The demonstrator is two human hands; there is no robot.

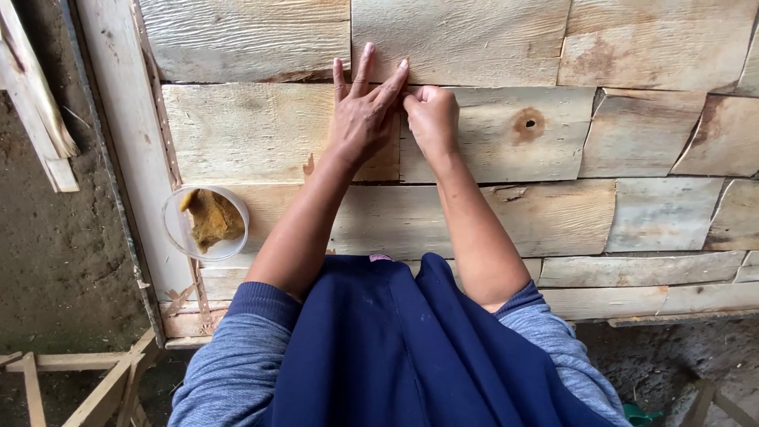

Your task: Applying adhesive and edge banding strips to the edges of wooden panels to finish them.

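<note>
The left hand point(360, 119) lies flat, fingers spread, on the wooden panel point(474, 213) near its far edge; the right hand point(432, 119), fingers curled, presses the seam; filler tub point(205, 224) waits at the left edge.

Dirt floor point(55, 261), dark and compacted, is showing at left and lower right. Pale timber offcuts point(35, 103) are leaning at upper left; a wooden frame point(103, 387) is lying at lower left. Soft daylight is falling evenly.
</note>
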